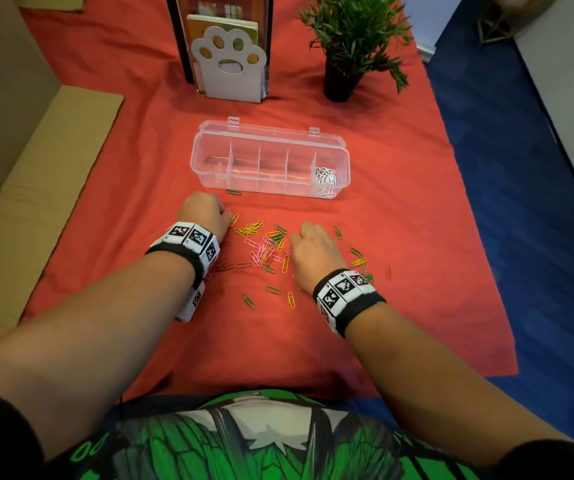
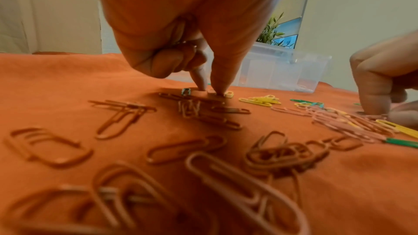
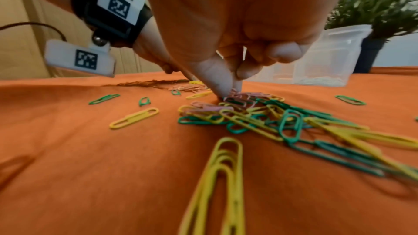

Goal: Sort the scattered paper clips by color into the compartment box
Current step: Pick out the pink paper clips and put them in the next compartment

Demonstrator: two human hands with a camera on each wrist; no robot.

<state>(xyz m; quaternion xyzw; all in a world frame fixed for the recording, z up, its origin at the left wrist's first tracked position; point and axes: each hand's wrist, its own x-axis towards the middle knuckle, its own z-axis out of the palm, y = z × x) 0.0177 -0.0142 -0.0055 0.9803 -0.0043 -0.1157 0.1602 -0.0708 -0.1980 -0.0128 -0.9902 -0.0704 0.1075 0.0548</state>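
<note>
Yellow, green, pink and red paper clips [image 1: 266, 245] lie scattered on the orange-red cloth [image 1: 400, 209] in front of the clear compartment box [image 1: 271, 183]. White clips [image 1: 325, 175] fill the box's rightmost compartment. My left hand [image 1: 225, 214] is at the pile's left edge. Its thumb and forefinger tips [image 2: 209, 89] come down together on a red clip [image 2: 192, 96], the other fingers curled. My right hand [image 1: 294, 242] is at the pile's right side, where thumb and forefinger [image 3: 228, 92] pinch a pink clip [image 3: 239, 96] among yellow and green ones.
Behind the box stand a white paw-shaped bookend [image 1: 228, 60] with books and a potted plant [image 1: 351, 39]. Cardboard [image 1: 36, 202] borders the cloth on the left and blue floor [image 1: 521, 202] on the right. Red clips [image 2: 185, 149] lie under my left wrist.
</note>
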